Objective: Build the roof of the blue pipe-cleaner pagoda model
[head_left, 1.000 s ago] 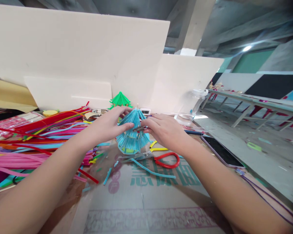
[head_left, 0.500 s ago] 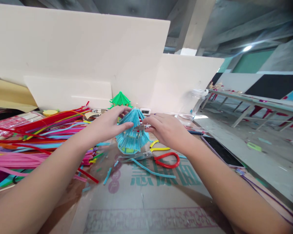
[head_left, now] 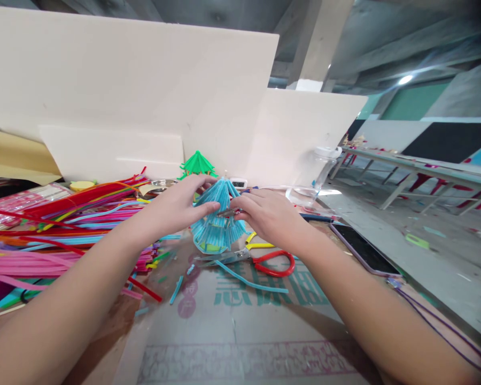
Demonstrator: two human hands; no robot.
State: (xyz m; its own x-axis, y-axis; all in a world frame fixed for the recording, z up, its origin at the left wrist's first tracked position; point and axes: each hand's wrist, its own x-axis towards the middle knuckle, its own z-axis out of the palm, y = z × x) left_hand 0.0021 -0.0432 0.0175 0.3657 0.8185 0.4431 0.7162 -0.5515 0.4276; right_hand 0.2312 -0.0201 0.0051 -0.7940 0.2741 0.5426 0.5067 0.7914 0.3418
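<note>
A light-blue pipe-cleaner pavilion (head_left: 212, 232) with tiered, skirt-like roofs stands upright at the middle of the table. My left hand (head_left: 190, 198) curls around its upper left side, thumb on the front of the roof and other fingers partly hidden behind. Pinched in my right hand (head_left: 262, 211) are small silver tweezers (head_left: 227, 212), their tips against the gap between the roof tiers. Scissors (head_left: 240, 258) with one red and one yellow handle lie just in front, partly open. Beside them rests a loose blue pipe cleaner (head_left: 252, 283).
Bundles of coloured pipe cleaners (head_left: 32, 262) cover the left side. Behind the pavilion stand a green pavilion (head_left: 198, 164), a small white digital display (head_left: 238, 183) and white boards (head_left: 124, 80). A phone (head_left: 364, 248) and a clear bottle (head_left: 324, 168) are at right.
My right hand has shifted slightly left, bringing the tweezers a little further in at the pavilion. My left hand stays nearly still on the roof.
</note>
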